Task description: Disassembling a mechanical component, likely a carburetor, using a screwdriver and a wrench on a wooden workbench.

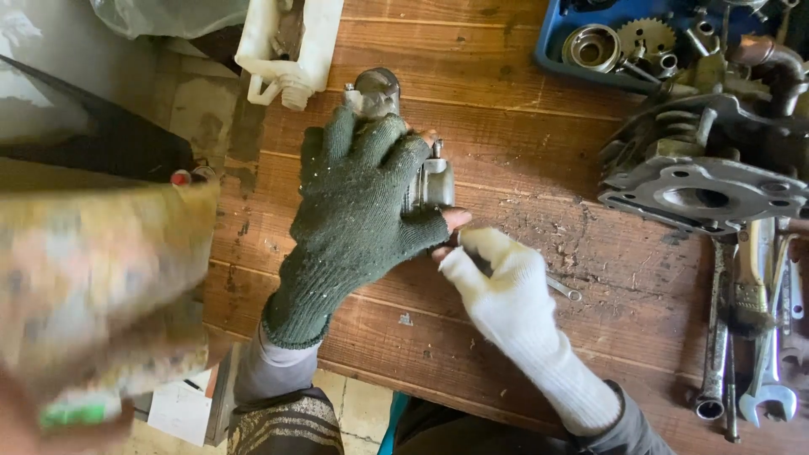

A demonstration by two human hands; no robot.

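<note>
My left hand (358, 206), in a dark green fingerless glove, wraps over a small grey metal carburettor-like part (430, 181) and holds it on the wooden table (522, 152). My right hand (497, 282), in a white fingerless glove, presses against the lower right side of that part with fingers curled. A thin metal tool (563, 290) sticks out from under the right hand; whether the hand grips it is hidden. The part's round end (377, 88) shows beyond my left fingers.
A finned engine cylinder head (699, 168) lies at the right. A blue tray (581, 34) of gears and small parts is at the back right. Wrenches (763, 337) lie along the right edge. A white plastic piece (291, 42) stands at the back. A blurred patterned sleeve (101, 286) fills the left.
</note>
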